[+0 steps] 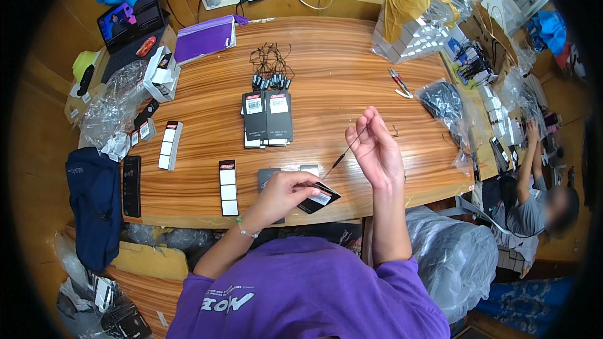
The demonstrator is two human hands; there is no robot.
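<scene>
While our left hand (284,192) pinches a black hang tag (318,203) jutting right of thumb and fingers, our right hand (382,158) holds a dark cord (340,159) between closed fingertips, its lower end slanting to the tag. We count one stack of label strips (168,148), one separate strip (228,189), two tag stacks (279,124) and one pair of pliers (398,81). We see a purple notebook (202,43) farther back, dark grey cards (267,176) partly covered by our left hand, and a clear plastic bag (441,104) rightward.
</scene>
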